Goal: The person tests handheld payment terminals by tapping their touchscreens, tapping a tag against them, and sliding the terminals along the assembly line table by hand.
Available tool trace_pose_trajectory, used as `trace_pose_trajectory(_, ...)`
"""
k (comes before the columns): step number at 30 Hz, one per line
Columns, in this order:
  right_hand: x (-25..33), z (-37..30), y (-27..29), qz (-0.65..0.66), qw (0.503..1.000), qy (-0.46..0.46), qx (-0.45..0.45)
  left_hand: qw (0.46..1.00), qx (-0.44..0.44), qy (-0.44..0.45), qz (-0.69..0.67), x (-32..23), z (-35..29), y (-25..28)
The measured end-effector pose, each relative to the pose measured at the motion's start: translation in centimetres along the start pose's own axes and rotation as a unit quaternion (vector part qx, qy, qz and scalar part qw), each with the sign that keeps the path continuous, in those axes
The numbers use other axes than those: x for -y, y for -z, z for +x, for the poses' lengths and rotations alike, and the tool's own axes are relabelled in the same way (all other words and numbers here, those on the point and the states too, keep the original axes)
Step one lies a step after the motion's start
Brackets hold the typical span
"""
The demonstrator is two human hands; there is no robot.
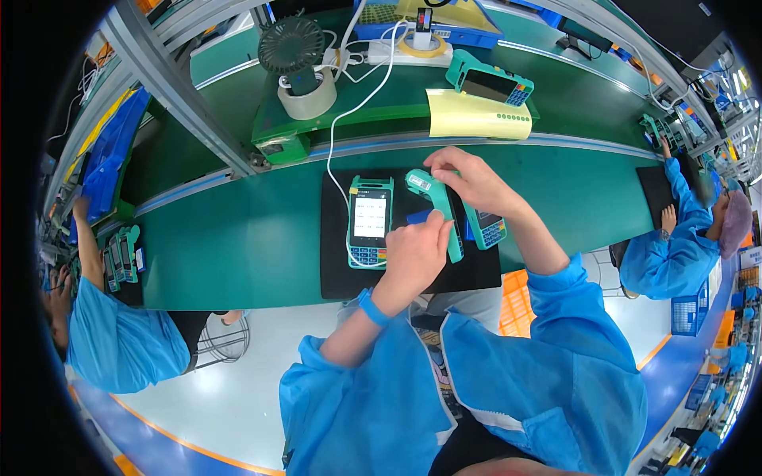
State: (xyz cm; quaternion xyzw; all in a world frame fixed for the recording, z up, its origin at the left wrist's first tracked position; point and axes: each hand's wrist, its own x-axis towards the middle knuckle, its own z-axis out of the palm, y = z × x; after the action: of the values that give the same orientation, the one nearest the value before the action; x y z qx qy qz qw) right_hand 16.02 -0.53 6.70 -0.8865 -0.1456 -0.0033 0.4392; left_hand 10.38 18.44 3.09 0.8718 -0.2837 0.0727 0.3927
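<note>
A green handheld payment terminal (pixel 427 184) with a white label is turned on its side in front of me. My left hand (pixel 417 252) is closed round its lower part. At the upper end of the same terminal, my right hand (pixel 475 184) has its fingers curled and pressed against it; the exact fingertip contact is partly hidden. To the left, a second terminal (pixel 370 218) lies face up with its screen lit. A third terminal (pixel 490 228) with coloured keys lies under my right wrist, partly covered. A white cable (pixel 332 143) runs down across the left terminal to its lower end.
Beneath the terminals is a black mat (pixel 337 274) on the green bench (pixel 230 246). Behind stand a small fan (pixel 292 46), a tape roll (pixel 308 97), a power strip (pixel 389 52), a yellow sheet (pixel 456 117) and another terminal (pixel 490 82). Co-workers sit left and right.
</note>
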Motion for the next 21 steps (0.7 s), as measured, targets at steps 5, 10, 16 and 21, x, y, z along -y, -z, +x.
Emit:
trace_pose_trajectory(5, 0.4, 0.9, -1.7, -0.102, 0.994, 0.04, -0.01, 1.0, 0.003, -0.006, 0.015, -0.3, 0.3, -0.5)
trace_pose_trajectory(10, 0.2, 0.9, -3.3, -0.166, 0.985, 0.029, -0.035, 1.0, 0.011, 0.006, 0.016, -0.4, 0.2, -0.4)
trace_pose_trajectory(16, 1.2, -1.5, -4.7, -0.079, 0.979, 0.056, -0.179, 0.996, 0.053, 0.01, -0.064, 2.6, -1.0, 1.9)
trace_pose_trajectory(21, 1.5, -7.0, -7.9, -0.074, 0.977, 0.025, -0.196, 0.974, 0.122, 0.101, -0.164, 5.8, -2.6, 2.4)
